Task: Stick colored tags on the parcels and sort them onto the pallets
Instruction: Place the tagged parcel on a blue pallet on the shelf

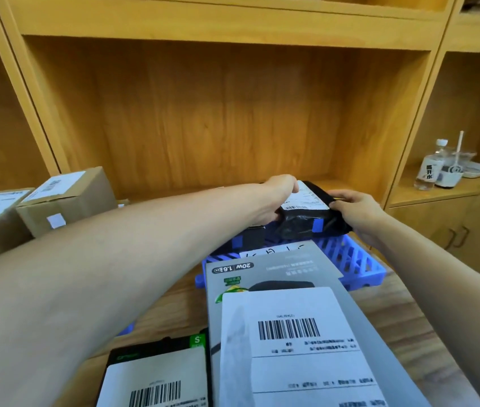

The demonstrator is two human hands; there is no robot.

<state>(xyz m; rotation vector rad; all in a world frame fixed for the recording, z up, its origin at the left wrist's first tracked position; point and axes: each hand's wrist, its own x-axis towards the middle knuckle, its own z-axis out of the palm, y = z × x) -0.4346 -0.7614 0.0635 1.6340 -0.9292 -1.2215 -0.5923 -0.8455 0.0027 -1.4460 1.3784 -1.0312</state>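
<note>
Nearest the camera lies a grey boxed parcel (291,318) with a white barcode label, its far end overlapping the blue pallet (353,265). Just left of it is a black parcel (156,374) with its own barcode label, on the wooden desk (403,318). Both arms reach forward over these. Held between the two hands, above the far part of the pallet, is a black-wrapped parcel (306,215) bearing a white shipping label and a blue tag (317,225) on its near face. Left hand (280,195) grips its left end, fingers curled over the top edge; right hand (359,210) grips its right end, thumb on the top. Brown cardboard boxes (65,201) stand at far left. A water bottle (429,165) stands in the right-hand shelf bay.
</note>
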